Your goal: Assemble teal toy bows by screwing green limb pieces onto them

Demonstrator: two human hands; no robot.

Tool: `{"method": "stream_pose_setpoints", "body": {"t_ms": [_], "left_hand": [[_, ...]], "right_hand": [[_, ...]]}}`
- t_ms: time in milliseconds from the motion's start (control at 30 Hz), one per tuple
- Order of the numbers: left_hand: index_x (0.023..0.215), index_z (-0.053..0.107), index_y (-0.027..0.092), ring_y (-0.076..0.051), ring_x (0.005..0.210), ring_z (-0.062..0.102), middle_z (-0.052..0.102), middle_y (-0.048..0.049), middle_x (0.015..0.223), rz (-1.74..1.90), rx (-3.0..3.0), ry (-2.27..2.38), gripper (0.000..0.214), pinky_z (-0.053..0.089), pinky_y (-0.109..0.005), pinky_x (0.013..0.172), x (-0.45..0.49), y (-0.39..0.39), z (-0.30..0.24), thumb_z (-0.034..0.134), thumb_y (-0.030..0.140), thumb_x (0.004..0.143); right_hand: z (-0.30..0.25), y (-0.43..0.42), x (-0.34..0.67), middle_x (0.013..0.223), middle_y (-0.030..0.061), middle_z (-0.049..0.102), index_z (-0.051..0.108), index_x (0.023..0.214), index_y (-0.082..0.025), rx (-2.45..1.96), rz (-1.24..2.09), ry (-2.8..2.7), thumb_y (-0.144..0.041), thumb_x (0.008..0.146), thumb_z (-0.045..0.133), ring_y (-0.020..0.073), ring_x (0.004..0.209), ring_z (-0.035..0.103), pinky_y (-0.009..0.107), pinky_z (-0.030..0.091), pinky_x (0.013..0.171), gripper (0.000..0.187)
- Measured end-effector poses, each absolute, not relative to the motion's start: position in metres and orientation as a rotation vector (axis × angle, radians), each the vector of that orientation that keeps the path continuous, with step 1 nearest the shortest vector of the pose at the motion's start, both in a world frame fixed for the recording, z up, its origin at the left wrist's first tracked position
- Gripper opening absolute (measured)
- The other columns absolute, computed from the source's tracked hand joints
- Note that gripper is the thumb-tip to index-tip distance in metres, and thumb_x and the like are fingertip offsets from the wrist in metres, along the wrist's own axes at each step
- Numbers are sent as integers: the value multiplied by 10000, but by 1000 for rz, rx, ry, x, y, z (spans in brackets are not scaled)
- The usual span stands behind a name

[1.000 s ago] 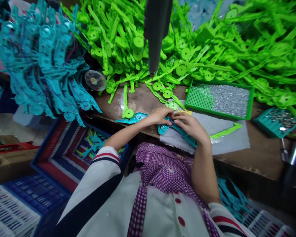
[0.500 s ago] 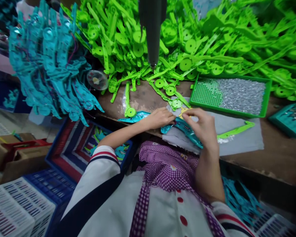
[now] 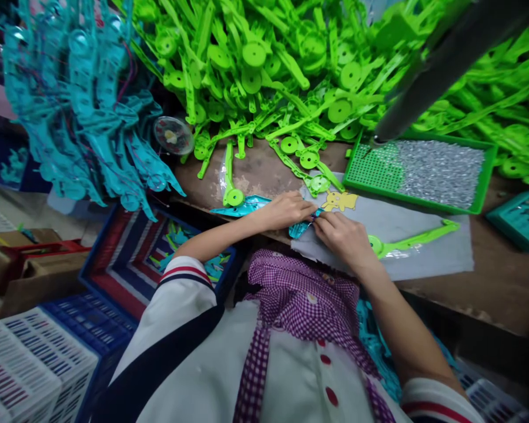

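Note:
My left hand (image 3: 288, 210) is closed on a turquoise plastic part (image 3: 298, 229) at the front edge of the bench. Beside it, my right hand (image 3: 342, 233) has its fingertips bent in against the same part, almost touching the left fingertips. A small dark or purple bit shows between the fingers, too small to name. The right hand covers much of the part. More turquoise plastic (image 3: 242, 207) shows beyond my left forearm; whether it is the same piece I cannot tell. Nearby lie a lime-green arm piece (image 3: 417, 238) and another with a clear blade (image 3: 234, 196).
A powered screwdriver (image 3: 405, 100) hangs slanted over a green tray (image 3: 423, 204) of small metal screws or pins. Lime-green parts (image 3: 253, 54) are heaped behind, turquoise parts (image 3: 86, 106) at left. A grey cloth (image 3: 441, 258) with a yellow figure covers the bench (image 3: 498, 294).
My right hand has come down and left to the turquoise part beside my left hand. The screwdriver has swung from upright at centre to slanted at right. My left hand has barely moved.

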State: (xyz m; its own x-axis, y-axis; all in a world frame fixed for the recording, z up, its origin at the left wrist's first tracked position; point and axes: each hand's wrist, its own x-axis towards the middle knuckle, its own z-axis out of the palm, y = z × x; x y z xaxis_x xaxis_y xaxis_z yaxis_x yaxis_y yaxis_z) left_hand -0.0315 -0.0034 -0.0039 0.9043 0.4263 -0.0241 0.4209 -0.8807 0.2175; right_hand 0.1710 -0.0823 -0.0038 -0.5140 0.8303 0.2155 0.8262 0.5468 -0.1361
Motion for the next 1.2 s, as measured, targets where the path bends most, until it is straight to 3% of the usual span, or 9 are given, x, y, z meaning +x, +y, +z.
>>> {"method": "stream_pose_setpoints", "body": {"t_ms": [167, 367, 467, 567, 767, 867, 1033, 1200], "left_hand": [[1347, 617, 192, -218, 1086, 653, 726, -107, 1234, -55, 2810, 685, 360, 450, -365, 934, -29, -3, 0, 443, 322, 1061], [1263, 662, 188, -224, 1062, 648, 715, -101, 1169, -54, 2660, 840, 312, 445, -357, 899, -25, -6, 9, 496, 317, 1032], [1132, 696, 204, -240, 1081, 632, 701, -80, 1143, -47, 2537, 938, 211, 436, -362, 870, -17, 0, 15, 586, 277, 968], [1045, 699, 213, -268, 1124, 601, 704, -56, 1087, -98, 2436, 940, 178, 414, -379, 893, -7, 13, 18, 688, 244, 870], [1009, 667, 195, -285, 1133, 575, 688, -55, 1084, -141, 2282, 1020, 213, 370, -415, 941, -2, 18, 20, 731, 277, 823], [1035, 648, 189, -284, 1158, 560, 676, -64, 1131, -86, 2258, 1031, 214, 353, -420, 955, -5, 12, 19, 713, 256, 843], [1062, 628, 194, -266, 1155, 566, 681, -54, 1145, -11, 2274, 1070, 201, 346, -402, 942, -11, 4, 11, 677, 213, 869], [1184, 635, 231, -251, 1174, 562, 673, -49, 1259, 196, 2346, 1162, 230, 342, -416, 959, -22, -19, 2, 594, 301, 969]], "right_hand": [[-4, -74, 173, 824, 74, 708, 686, 795, -166, -1354, 41, -2590, -210, 1019, 452, 162, 728, 566, 331, 290, 564, 327], [-10, -73, 175, 880, 92, 695, 670, 855, -178, -1419, 165, -2511, -224, 1004, 445, 197, 810, 595, 331, 351, 588, 274], [-15, -70, 174, 1051, 121, 680, 652, 1031, -180, -1419, 363, -2347, -231, 977, 484, 238, 962, 616, 350, 477, 729, 183], [-20, -62, 175, 1085, 120, 652, 622, 1076, -201, -1410, 539, -2196, -252, 957, 516, 265, 1040, 612, 409, 510, 866, 167], [-14, -80, 190, 1140, 109, 704, 659, 1120, -211, -1491, 410, -2120, -371, 990, 545, 280, 1090, 630, 424, 459, 883, 236], [-8, -107, 185, 1155, 106, 737, 674, 1178, -200, -1541, 270, -2034, -345, 1018, 519, 243, 1078, 656, 398, 439, 920, 265], [-9, -118, 158, 1312, 108, 706, 649, 1315, -193, -1550, 236, -2235, -299, 1047, 448, 256, 1194, 632, 449, 340, 1040, 351], [-6, -108, 158, 1293, 92, 719, 639, 1331, -229, -1563, 272, -2256, -254, 1046, 415, 256, 1168, 647, 498, 282, 1072, 363]]}}
